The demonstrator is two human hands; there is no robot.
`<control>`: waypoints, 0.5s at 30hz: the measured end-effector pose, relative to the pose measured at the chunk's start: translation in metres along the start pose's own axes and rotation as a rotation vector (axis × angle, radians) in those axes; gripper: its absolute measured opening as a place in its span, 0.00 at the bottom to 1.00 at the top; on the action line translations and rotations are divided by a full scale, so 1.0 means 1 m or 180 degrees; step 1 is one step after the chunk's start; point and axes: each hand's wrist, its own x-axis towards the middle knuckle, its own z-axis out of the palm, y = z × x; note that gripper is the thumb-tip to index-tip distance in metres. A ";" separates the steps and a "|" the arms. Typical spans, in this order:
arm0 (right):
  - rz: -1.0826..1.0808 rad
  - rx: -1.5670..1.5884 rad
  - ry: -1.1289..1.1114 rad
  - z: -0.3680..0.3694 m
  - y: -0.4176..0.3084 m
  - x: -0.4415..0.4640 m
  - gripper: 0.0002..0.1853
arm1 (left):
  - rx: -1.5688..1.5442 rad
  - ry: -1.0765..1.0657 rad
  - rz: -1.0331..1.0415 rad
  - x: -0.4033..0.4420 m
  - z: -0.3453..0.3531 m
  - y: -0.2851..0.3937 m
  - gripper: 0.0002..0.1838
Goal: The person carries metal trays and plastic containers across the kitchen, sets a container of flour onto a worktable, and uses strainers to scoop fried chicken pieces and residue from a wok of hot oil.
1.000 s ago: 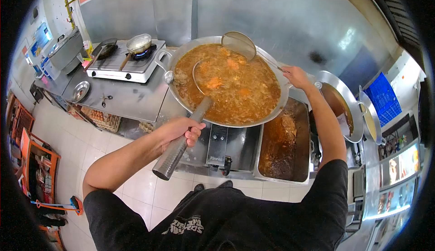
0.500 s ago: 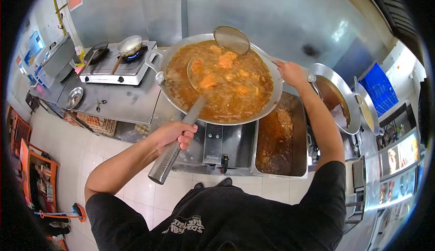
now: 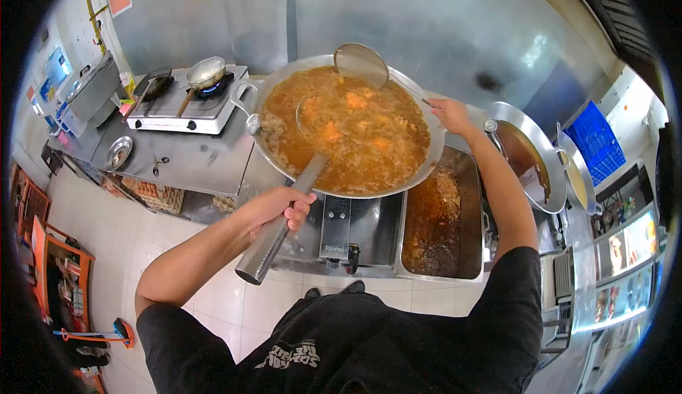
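Note:
A wide metal wok [image 3: 436, 154] full of bubbling brown oil sits on a burner in the middle, with orange fried pieces [image 3: 357, 100] showing at the surface. My left hand [image 3: 284, 211] is wrapped round the thick metal handle [image 3: 271, 246] of a large ladle, whose round head is mostly sunk in the oil at the wok's left. My right hand [image 3: 452, 115] grips the thin handle of a mesh strainer [image 3: 361, 65], held over the wok's back rim. Right of the wok's front, a deep rectangular tray [image 3: 471, 216] holds dark brown liquid and crumbs.
At the left, a two-burner stove [image 3: 167, 123] carries a small pot [image 3: 207, 73] over a blue flame and a dark pan [image 3: 154, 85]. A metal dish [image 3: 119, 152] lies nearby. To the right stand another wok [image 3: 555, 156] and a blue basket [image 3: 592, 144].
The strainer has shifted slightly back and left with my right hand. The ladle's head has gone deeper into the oil since half a second ago, and the orange pieces show less.

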 end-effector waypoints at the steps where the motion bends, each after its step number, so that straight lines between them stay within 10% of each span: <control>1: -0.0193 -0.0162 0.0118 -0.002 0.009 -0.001 0.17 | 0.0006 -0.0042 -0.0018 0.002 -0.001 0.002 0.05; 15: -0.0048 -0.1209 0.0383 -0.019 -0.009 -0.006 0.15 | 0.0039 0.0062 0.0034 -0.004 0.007 0.002 0.08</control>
